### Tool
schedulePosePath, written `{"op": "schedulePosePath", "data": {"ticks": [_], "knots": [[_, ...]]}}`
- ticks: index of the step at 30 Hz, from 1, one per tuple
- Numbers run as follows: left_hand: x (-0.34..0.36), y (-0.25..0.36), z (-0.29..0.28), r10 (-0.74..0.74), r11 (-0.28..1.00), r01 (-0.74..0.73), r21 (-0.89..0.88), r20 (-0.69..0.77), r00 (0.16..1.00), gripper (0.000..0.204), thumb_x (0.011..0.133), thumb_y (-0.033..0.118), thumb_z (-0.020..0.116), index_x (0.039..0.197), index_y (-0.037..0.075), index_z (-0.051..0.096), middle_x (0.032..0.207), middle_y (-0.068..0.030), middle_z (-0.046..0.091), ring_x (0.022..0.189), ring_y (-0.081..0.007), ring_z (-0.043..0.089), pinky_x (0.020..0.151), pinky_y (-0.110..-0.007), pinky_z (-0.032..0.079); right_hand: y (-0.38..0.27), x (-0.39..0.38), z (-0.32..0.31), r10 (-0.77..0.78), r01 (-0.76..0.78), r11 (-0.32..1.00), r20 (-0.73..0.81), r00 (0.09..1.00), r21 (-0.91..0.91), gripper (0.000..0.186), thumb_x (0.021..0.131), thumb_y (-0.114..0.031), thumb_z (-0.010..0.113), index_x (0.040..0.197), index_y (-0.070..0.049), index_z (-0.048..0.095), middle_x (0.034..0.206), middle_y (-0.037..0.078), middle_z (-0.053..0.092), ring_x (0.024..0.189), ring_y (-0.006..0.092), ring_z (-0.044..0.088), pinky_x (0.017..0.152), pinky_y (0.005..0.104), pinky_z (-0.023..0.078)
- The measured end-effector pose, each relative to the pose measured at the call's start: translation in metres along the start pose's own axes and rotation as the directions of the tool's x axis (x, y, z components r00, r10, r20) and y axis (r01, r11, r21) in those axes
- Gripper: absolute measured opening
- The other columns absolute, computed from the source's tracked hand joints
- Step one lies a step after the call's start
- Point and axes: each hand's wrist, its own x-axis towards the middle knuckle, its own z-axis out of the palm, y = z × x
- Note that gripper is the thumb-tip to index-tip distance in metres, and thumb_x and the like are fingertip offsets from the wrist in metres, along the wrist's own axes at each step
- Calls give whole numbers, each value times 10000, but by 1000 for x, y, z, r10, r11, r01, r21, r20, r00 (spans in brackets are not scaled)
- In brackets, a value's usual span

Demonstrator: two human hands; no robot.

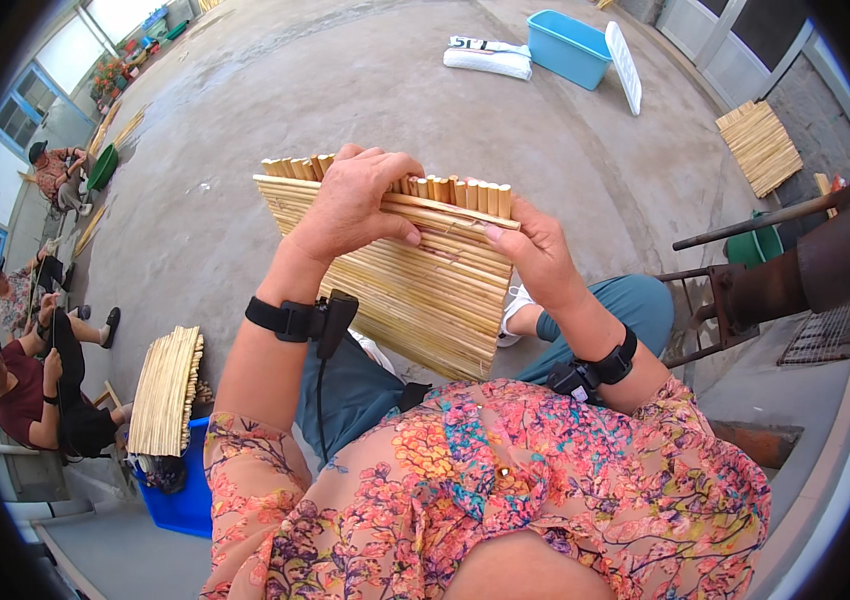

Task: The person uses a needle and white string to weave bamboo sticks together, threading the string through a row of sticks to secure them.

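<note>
In front of me I hold up a flat panel of pale yellow reed stalks [425,285], laid side by side. My left hand [355,205] is closed over its top edge, with the thumb on the near face and the fingers behind. The right hand [537,255] grips the top right corner, thumb across the uppermost stalk. Behind that edge a row of short cut stalk ends [465,193] sticks up, partly hidden by my left hand. The panel's lower edge hangs tilted over my lap. Most of my fingers are out of sight behind the reeds.
Another reed panel [167,385] lies over a blue tub [183,500] at left. A third [760,148] leans at far right, near a rusty metal stove [795,275]. A light blue bin [570,48] and white sack [488,60] stand ahead. Several people [30,395] sit along the left.
</note>
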Motion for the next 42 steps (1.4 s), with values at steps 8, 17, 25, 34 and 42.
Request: {"op": "schedulePosePath", "data": {"ticks": [8,17,25,34,42], "knots": [[-48,37,12,44,998,-28,61,-287,957,365,488,168,789,770,118,564,650,10,519,643,-181,511,722,-332,346,-26,-21,-12,-120,290,889,428,896,-356,1112,648,-298,810,1432,2,82,1384,219,357,1237,291,443,1000,341,366],[-53,53,26,95,988,-43,146,-365,926,334,535,169,773,779,102,555,661,-8,525,647,-196,520,723,-347,350,-17,-32,-7,-278,521,753,523,806,-402,921,720,-179,752,1399,52,174,1327,230,437,1191,299,492,972,345,408],[-57,35,60,-66,998,63,-19,-272,960,409,457,161,811,778,103,565,653,-4,543,661,-210,519,724,-338,349,31,-38,-17,-295,456,753,375,879,-474,665,762,-128,691,1320,31,366,1148,227,563,1011,332,595,842,355,489],[-60,3,86,-246,966,234,-110,-110,963,469,418,168,830,806,91,580,694,-31,549,708,-229,517,724,-328,361,58,-23,-20,-14,197,836,339,941,-512,370,798,-127,653,1127,15,560,1046,154,631,928,222,633,801,291,487],[-35,-4,79,-250,967,254,-29,115,962,504,495,262,824,898,100,566,773,-46,592,798,-230,553,782,-339,352,56,-7,-29,-101,264,832,335,937,-488,335,791,-85,626,1091,43,551,1024,143,622,882,186,619,772,287,485]]}}
